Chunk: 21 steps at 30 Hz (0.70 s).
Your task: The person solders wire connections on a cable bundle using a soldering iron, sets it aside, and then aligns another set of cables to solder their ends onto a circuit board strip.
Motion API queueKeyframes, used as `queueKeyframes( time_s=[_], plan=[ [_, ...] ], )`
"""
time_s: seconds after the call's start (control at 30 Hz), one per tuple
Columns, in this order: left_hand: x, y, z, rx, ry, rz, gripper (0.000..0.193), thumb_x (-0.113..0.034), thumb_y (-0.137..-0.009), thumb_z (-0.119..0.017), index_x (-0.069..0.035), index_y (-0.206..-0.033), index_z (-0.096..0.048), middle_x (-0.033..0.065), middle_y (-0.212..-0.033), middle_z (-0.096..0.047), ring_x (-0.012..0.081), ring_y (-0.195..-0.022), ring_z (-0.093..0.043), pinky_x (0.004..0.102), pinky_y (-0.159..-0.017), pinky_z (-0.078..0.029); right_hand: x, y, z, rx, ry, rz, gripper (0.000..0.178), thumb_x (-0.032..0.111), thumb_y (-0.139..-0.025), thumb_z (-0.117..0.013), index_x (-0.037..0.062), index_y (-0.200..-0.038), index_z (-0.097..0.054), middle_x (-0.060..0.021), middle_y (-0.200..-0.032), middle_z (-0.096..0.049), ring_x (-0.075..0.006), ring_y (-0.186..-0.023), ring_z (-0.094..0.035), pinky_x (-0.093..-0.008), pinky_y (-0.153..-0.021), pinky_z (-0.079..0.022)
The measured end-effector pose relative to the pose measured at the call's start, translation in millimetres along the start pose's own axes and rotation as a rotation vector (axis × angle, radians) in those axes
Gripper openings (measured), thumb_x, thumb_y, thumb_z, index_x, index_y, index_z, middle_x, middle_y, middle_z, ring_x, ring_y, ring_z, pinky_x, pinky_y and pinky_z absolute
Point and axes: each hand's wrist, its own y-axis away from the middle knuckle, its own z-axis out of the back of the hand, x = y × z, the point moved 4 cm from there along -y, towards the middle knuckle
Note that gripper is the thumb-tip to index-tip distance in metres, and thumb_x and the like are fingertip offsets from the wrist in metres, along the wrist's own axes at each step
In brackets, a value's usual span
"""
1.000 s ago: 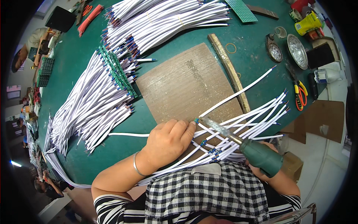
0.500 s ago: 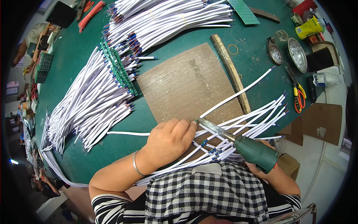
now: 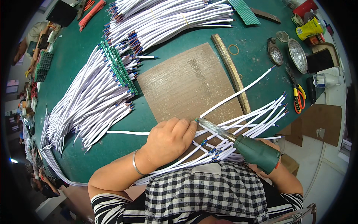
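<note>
My left hand [image 3: 170,140] is closed, its thumb and fingertips pinched on a white cable [image 3: 136,133] whose tail sticks out to the left. At those fingertips the metal tip of a soldering gun [image 3: 258,152] touches the joint. Another white cable [image 3: 238,94] runs from that spot toward the upper right. My right hand [image 3: 279,174] is wrapped around the gun's green body, which hides most of its fingers. Beneath the gun, several white cables lie crossed, with small blue-green circuit pieces [image 3: 212,151] along them. A brown board [image 3: 182,82] lies under the work.
Large bundles of white cables [image 3: 82,100] cover the left and far table, with green circuit strips [image 3: 115,67] on top. A metal bar [image 3: 231,71] edges the board. On the right are a metal dish [image 3: 297,56], cutters [image 3: 299,99] and a yellow bottle [image 3: 309,30].
The rear of the soldering gun and my right forearm have shifted slightly to the right. The tip and my left hand stay in place.
</note>
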Motion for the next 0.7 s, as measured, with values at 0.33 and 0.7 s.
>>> queueKeyframes(
  time_s=[0.33,0.7],
  plan=[
    [0,-1,0,-0.01,-0.002,0.008,0.031,-0.011,-0.072,-0.062,-0.004,-0.102,-0.064,0.0053,-0.093,-0.061,0.0184,-0.073,-0.058,0.0294,-0.06,-0.049,-11,6,7,-0.075,-0.306,-0.286,0.053,0.026,-0.075,-0.075,-0.0022,-0.115,-0.056,-0.0123,-0.098,-0.066,-0.0229,-0.078,-0.065,-0.0296,-0.073,-0.052],
    [-5,-8,3,-0.031,0.023,0.021,0.029,-0.007,-0.069,-0.064,-0.004,-0.098,-0.065,0.0081,-0.088,-0.062,0.0245,-0.073,-0.06,0.0347,-0.061,-0.05,-94,26,139,-0.953,-1.043,-0.097,0.051,0.034,-0.096,-0.048,0.0017,-0.135,-0.039,-0.0087,-0.113,-0.05,-0.0179,-0.086,-0.047,-0.03,-0.07,-0.047]
  ],
)
